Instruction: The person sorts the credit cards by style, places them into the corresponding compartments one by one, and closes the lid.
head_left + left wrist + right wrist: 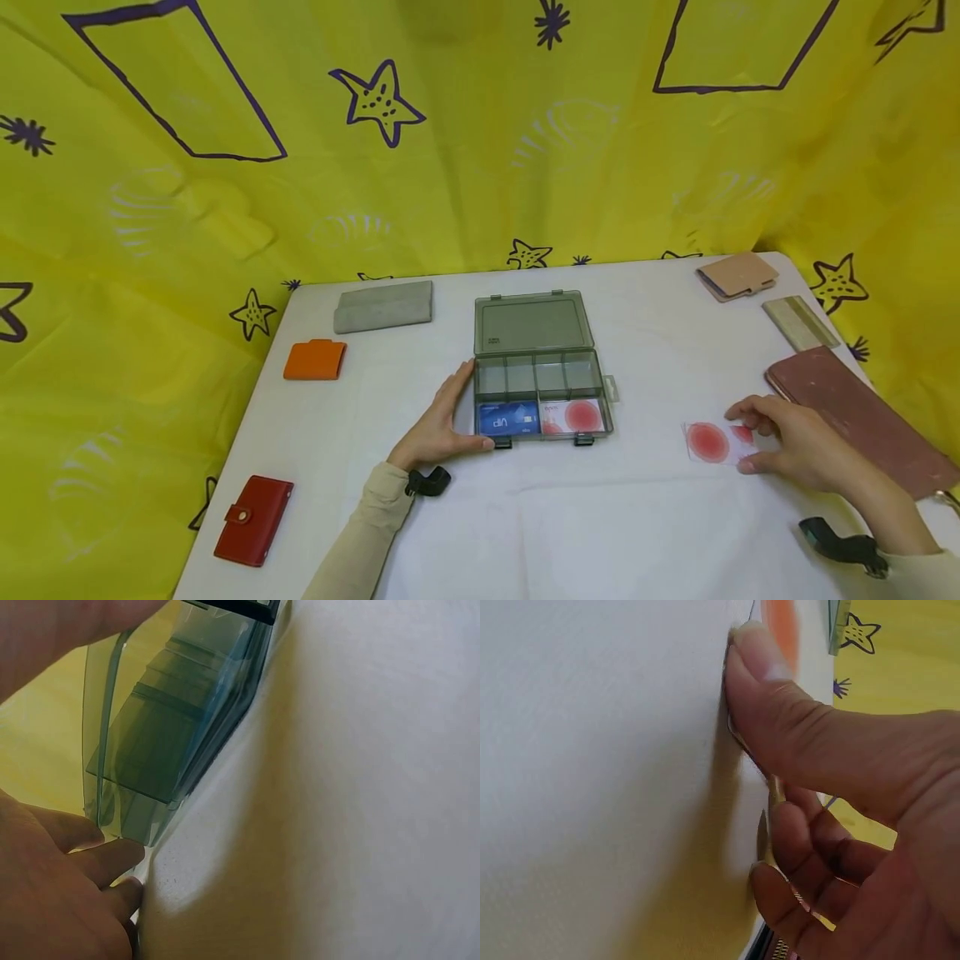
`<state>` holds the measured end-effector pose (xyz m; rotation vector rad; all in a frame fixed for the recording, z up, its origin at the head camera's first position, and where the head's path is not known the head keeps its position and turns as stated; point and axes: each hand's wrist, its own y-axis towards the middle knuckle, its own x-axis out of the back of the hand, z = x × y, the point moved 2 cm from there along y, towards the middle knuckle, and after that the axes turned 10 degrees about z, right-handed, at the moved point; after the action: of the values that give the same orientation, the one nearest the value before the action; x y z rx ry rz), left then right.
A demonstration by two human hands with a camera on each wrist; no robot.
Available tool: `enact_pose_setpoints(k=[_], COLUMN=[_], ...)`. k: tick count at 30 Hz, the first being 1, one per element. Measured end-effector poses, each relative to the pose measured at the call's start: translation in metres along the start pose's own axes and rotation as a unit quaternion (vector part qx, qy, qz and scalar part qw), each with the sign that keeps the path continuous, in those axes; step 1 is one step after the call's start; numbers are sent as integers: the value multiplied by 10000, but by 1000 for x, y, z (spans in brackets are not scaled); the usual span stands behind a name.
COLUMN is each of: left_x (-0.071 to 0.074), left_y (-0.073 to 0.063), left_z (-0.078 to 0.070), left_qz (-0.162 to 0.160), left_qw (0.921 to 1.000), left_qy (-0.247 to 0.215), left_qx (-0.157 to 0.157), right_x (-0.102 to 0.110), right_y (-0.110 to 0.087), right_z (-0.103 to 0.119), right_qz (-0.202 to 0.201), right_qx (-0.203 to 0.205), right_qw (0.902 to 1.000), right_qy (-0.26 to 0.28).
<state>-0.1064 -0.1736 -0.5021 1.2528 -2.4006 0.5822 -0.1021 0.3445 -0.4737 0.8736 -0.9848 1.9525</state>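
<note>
A translucent grey-green plastic box (543,396) with dividers lies on the table, its lid (534,323) folded back. In its front compartments sit a blue card (508,419) marked VIP and a white card with a red circle (572,416). My left hand (438,429) rests against the box's left side, fingers stretched along the wall and thumb at the front left corner. Off to the right, my right hand (798,437) pinches another white card with red circles (708,442) between thumb and fingers, close over the table. Part of this card is hidden by the fingers.
Left on the white table (600,533) are a grey wallet (384,306), an orange card holder (315,360) and a red snap wallet (253,521). Along the right edge are a tan wallet (738,276), a beige wallet (800,323) and a long maroon wallet (862,417).
</note>
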Motion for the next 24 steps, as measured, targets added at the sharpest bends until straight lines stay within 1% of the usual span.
enact_pose_setpoints(k=[2, 3, 6, 8, 10, 12, 14, 17, 19, 20, 23, 24], left_x=[0, 0, 0, 1, 1, 1, 1, 1, 1, 1, 1, 1], left_y=[0, 0, 0, 1, 1, 1, 1, 0, 0, 0, 0, 0], left_z=[-1, -1, -1, -1, 0, 0, 0, 0, 0, 0, 1, 1], left_qz=[4, 7, 27, 43, 44, 25, -9, -25, -9, -2, 14, 11], left_qw=[10000, 10000, 10000, 10000, 10000, 10000, 10000, 10000, 10000, 10000, 10000, 10000], left_qy=[-27, -38, -54, -52, -29, -14, 2, 1, -7, -23, -42, -42], left_qx=[-5, 6, -1, 0, 2, 23, 24, 12, 2, -2, -36, -38], right_x=[-1, -2, -6, -7, -6, -3, 1, 7, 10, 11, 10, 9], right_y=[0, 0, 1, 1, 3, 6, 11, 20, 28, 32, 44, 48], right_z=[-1, -1, 0, 2, 5, 10, 18, 35, 47, 53, 71, 77], right_qz=[-144, -293, -753, -975, -1109, -1153, -1195, -1296, -1288, -1274, -1155, -1093], right_qx=[75, 167, 546, 793, 1007, 1239, 1488, 1812, 1934, 1954, 1977, 1964], right_qw=[9999, 9994, 9957, 9921, 9884, 9829, 9721, 9475, 9286, 9219, 9074, 9056], right_qy=[-6, -30, -9, 50, 269, 726, 1364, 2291, 2892, 3092, 3525, 3597])
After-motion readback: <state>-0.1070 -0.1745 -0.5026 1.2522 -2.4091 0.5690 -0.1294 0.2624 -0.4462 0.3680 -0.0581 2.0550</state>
